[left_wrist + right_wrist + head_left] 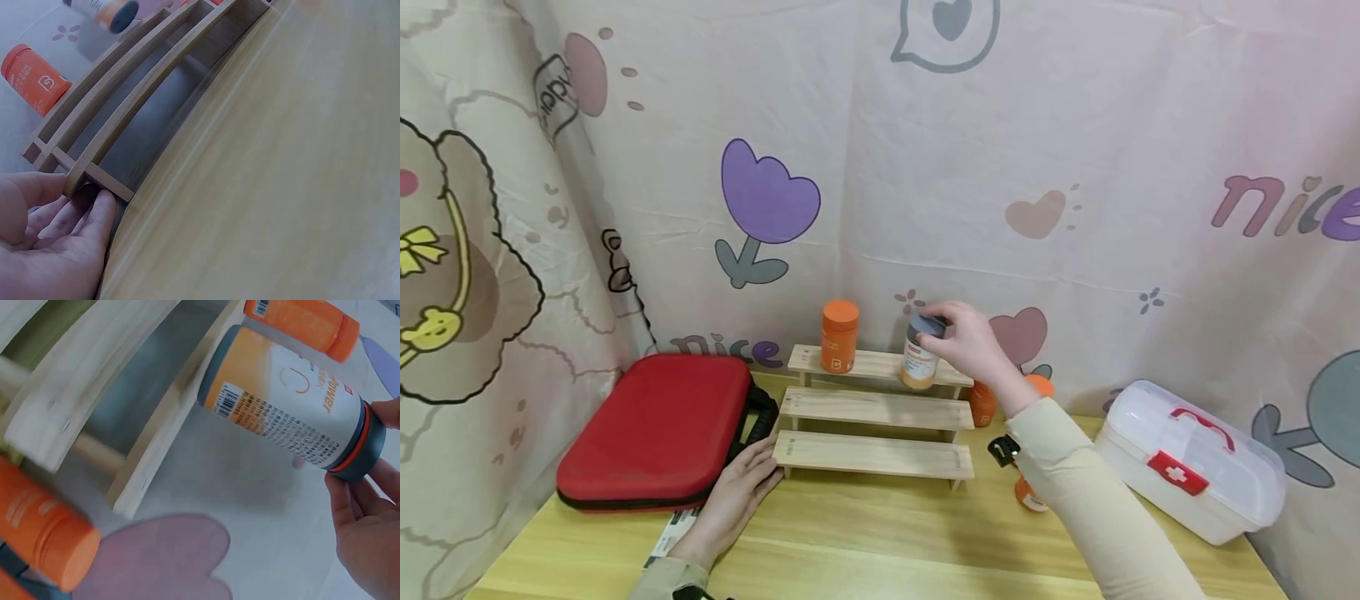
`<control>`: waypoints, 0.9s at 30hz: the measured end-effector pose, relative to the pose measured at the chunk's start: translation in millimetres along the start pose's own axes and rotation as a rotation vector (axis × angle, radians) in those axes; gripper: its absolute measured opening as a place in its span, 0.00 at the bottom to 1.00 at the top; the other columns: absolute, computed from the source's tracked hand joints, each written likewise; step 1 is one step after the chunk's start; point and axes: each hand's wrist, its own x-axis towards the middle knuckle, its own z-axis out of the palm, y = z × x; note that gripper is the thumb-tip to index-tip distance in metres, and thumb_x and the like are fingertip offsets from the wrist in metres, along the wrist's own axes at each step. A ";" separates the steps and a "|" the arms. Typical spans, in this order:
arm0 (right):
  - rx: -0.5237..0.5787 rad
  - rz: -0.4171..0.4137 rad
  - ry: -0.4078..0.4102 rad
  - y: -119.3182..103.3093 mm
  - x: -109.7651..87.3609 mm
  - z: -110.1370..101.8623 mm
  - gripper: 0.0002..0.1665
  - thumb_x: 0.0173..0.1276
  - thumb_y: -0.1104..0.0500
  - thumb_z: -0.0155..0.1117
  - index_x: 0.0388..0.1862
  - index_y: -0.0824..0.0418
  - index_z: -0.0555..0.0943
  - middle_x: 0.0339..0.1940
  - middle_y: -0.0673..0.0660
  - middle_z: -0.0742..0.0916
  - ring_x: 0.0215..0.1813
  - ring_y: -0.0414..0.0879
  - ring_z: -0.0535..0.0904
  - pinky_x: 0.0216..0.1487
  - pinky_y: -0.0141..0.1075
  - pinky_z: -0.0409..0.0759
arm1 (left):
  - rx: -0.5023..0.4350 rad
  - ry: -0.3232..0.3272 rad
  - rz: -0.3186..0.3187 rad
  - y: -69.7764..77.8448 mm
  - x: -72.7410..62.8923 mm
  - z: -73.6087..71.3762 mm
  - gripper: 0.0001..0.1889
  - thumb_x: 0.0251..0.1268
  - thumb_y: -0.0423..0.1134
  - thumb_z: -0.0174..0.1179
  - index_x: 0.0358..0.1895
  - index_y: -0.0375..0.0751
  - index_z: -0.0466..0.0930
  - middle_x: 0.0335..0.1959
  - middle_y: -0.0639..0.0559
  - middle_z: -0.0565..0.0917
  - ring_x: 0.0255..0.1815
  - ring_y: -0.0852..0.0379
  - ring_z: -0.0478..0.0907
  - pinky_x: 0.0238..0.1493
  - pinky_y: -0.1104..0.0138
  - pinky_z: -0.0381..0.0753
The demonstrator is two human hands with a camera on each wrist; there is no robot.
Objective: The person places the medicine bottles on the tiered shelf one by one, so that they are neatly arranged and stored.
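Observation:
A three-tier wooden rack (872, 454) stands on the table. At its left end, my left hand (741, 492) pinches the lowest tier, with the thumb (47, 186) on one side and the fingers on the other. By its dark grey cap, my right hand (973, 342) holds a white and orange supplement bottle (287, 394). The bottle is upright at the right part of the top tier; whether its base touches the wood I cannot tell. Left of it on the same tier stands an orange bottle (839, 337) with an orange cap.
A red zip case (658, 425) with a black handle lies left of the rack. More orange bottles (983, 404) stand right of it, partly behind my right arm. Further right is a white first-aid box (1195, 467). A patterned cloth (865, 167) hangs behind the table.

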 end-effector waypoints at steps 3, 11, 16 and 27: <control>0.018 -0.001 0.010 -2.2 9.4 9.4 0.20 0.62 0.57 0.66 0.53 0.62 0.81 0.56 0.59 0.79 0.50 0.51 0.76 0.47 0.45 0.79 | 0.005 0.001 0.004 -1.2 0.5 0.9 0.28 0.74 0.33 0.49 0.73 0.39 0.53 0.67 0.36 0.62 0.57 0.59 0.73 0.60 0.68 0.71; 0.058 0.025 0.020 -0.2 24.7 28.9 0.21 0.63 0.57 0.66 0.54 0.63 0.80 0.61 0.60 0.76 0.58 0.54 0.73 0.52 0.45 0.78 | -0.018 -0.001 0.006 -2.6 0.4 1.4 0.27 0.74 0.32 0.47 0.74 0.38 0.53 0.68 0.35 0.60 0.57 0.60 0.73 0.60 0.67 0.71; 0.083 0.048 0.020 0.1 26.3 33.4 0.21 0.64 0.57 0.66 0.55 0.62 0.80 0.64 0.59 0.75 0.61 0.54 0.72 0.53 0.45 0.78 | -0.006 -0.002 0.008 -2.8 -0.1 1.4 0.27 0.75 0.32 0.47 0.73 0.38 0.53 0.68 0.35 0.61 0.57 0.59 0.73 0.60 0.67 0.71; 0.091 -0.010 0.038 2.3 23.3 40.2 0.23 0.66 0.56 0.66 0.58 0.62 0.78 0.61 0.59 0.77 0.62 0.53 0.71 0.58 0.48 0.74 | -0.008 -0.007 0.013 -0.8 -0.8 0.1 0.27 0.75 0.32 0.47 0.73 0.38 0.52 0.68 0.35 0.60 0.57 0.60 0.72 0.60 0.67 0.71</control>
